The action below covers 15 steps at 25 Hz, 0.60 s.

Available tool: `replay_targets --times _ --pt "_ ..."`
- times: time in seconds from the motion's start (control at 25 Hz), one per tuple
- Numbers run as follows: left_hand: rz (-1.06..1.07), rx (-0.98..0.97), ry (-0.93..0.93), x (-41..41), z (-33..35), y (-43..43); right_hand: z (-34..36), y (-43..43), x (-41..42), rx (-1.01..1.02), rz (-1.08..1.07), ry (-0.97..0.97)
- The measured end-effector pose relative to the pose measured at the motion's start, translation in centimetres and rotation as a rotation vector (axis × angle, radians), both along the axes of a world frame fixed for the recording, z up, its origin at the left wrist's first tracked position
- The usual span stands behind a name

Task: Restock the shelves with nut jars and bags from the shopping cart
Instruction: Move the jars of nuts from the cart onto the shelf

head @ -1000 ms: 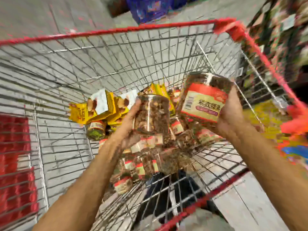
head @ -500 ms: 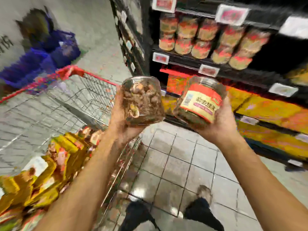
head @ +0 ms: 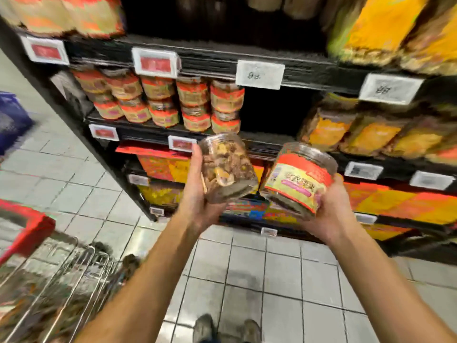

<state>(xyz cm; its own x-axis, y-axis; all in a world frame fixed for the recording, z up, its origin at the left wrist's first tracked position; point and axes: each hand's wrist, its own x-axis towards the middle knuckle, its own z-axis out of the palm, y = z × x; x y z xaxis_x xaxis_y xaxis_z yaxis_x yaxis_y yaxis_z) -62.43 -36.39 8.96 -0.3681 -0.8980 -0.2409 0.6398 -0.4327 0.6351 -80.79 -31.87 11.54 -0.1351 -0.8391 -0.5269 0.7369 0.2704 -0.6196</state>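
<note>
Both jars have been brought from the cart (head: pixel 27 231) up to the shelf (head: pixel 269 141). Two are counted: an unlabelled-side jar (head: pixel 226 167) gripped in the left hand (head: pixel 197 201), a labelled jar (head: pixel 299 181) gripped in the right hand (head: pixel 329 209). Placement is judged next, into the dark gap (head: pixel 269 112) beside roughly ten stacked jars (head: pixel 193 105).

The left jar (head: pixel 227 167), clear with nuts showing, and the right jar (head: pixel 300 178), red-and-yellow label forward, are held tilted before the shelf (head: pixel 148 133) of stacked jars (head: pixel 193 105).

Pale grey floor tiles (head: pixel 247 268) with dark grout run up to black shelves (head: pixel 210 58) bearing white price tags (head: pixel 259 74).
</note>
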Motion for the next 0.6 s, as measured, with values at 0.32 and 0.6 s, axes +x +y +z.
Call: replay_targets --times 0.32,0.6 --pt "0.466 -0.232 -0.496 -10.2 -6.4 -10.7 -8.4 -7.3 -6.4 0.021 -0.115 0.038" --pt "0.776 -0.494 -1.023 -16.3 -10.2 -16.8 -11.2 -8.4 -8.6 -0.106 -0.096 0.077"
